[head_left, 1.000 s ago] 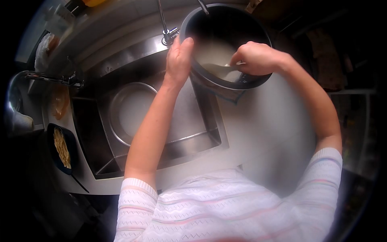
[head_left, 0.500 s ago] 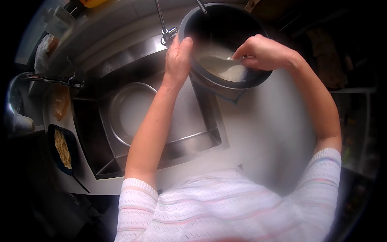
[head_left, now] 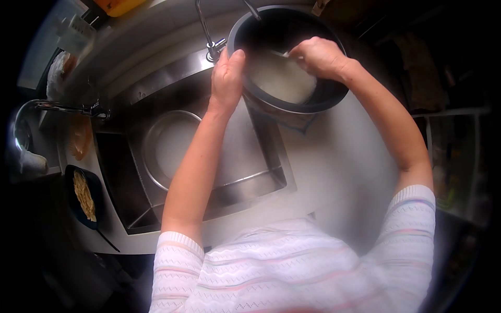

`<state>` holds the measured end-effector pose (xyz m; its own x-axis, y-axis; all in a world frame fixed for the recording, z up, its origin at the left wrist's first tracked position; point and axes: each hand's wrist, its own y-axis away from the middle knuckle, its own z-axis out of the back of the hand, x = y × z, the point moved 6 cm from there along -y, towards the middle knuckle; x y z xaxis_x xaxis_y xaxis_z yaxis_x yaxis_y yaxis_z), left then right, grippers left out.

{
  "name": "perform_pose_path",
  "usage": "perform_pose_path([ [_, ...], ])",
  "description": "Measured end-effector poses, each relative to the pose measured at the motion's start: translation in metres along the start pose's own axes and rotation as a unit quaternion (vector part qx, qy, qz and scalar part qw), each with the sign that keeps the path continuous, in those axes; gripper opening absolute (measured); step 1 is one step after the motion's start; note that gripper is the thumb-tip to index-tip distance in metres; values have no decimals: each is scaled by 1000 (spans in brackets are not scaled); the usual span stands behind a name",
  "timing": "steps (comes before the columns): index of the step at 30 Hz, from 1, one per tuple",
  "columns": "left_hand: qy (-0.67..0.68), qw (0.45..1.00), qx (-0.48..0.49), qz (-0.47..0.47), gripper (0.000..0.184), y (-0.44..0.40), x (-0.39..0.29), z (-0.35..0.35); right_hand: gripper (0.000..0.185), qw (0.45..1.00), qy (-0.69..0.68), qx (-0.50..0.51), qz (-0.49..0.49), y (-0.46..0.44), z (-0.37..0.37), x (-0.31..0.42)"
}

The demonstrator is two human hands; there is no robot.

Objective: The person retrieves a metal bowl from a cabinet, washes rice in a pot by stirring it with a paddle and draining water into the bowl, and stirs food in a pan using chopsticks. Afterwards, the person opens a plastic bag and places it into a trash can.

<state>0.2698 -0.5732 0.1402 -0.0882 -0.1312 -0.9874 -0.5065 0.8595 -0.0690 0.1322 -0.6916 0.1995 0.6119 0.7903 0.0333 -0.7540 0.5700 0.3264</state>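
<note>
A dark, round cooking pot (head_left: pixel 292 108) stands on the counter to the right of the sink. Inside it lies white, cloudy rice (head_left: pixel 282 86), blurred by steam or motion. My left hand (head_left: pixel 227 78) grips the pot's left rim, thumb over the edge and fingers on the outer wall. Over the pot's opening, my right hand (head_left: pixel 319 58) is closed around a pale spoon (head_left: pixel 282 53). Only a short bit of the spoon shows left of my fingers; its far end is hidden or smeared in the pot.
A steel sink (head_left: pixel 229 185) holds a round metal bowl (head_left: pixel 151 167). One slim faucet (head_left: pixel 213 49) rises behind the sink; another faucet (head_left: pixel 62 104) is at left. A dark pan (head_left: pixel 94 182) with pale strips sits left of the sink. A cloth (head_left: pixel 297 125) pokes out under the pot.
My right hand has moved left and up over the pot with the spoon. The rice has shifted and spread leftward. My left hand stays on the rim.
</note>
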Motion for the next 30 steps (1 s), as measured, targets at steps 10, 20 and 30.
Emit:
perform_pose_path([
  [10,-32,999,1,-16,45,1,0,3,27,983,-66,146,94,35,14,14],
  [20,-17,1000,-1,-20,47,-1,2,1,29,995,90,-2,-40,8,26,-26],
  [30,-9,1000,-1,8,49,1,3,1,27,988,-18,131,80,35,5,19],
])
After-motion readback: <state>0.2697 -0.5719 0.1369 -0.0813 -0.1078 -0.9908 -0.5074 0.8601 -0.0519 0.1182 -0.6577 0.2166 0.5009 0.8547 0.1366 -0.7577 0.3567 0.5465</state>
